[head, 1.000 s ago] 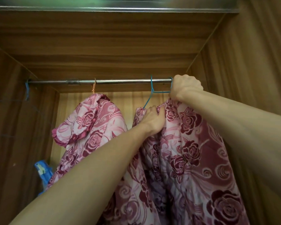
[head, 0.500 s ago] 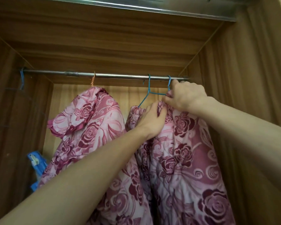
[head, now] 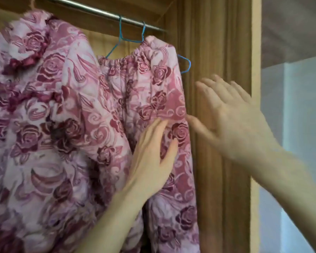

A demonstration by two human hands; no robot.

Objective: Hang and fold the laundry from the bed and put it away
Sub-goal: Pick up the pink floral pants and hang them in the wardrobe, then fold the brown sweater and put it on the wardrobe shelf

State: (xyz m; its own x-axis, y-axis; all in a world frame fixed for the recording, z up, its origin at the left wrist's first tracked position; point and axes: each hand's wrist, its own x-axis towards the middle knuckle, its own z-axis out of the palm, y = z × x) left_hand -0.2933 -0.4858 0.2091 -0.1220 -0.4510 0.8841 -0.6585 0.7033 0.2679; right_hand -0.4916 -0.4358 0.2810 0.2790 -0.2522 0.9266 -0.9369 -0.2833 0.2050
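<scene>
Two pink garments with dark rose print hang from the metal rail (head: pixel 98 12) inside a wooden wardrobe. The right one, trousers with an elastic waistband (head: pixel 153 84), hangs on a blue wire hanger (head: pixel 131 40). The left one is a padded jacket (head: pixel 44 115). My left hand (head: pixel 151 157) rests flat on the trousers with straight fingers. My right hand (head: pixel 233 121) is blurred, fingers spread, in the air beside the trousers in front of the wardrobe's side panel, holding nothing.
The wardrobe's wooden side panel (head: pixel 217 88) stands right of the clothes, its front edge (head: pixel 255 125) lighter. Beyond it is a pale bluish wall (head: pixel 299 125) under a ceiling.
My right hand has let go of the hanger at the rail and come down and to the right, open. My left hand slid down the trousers. The view swung right and lower.
</scene>
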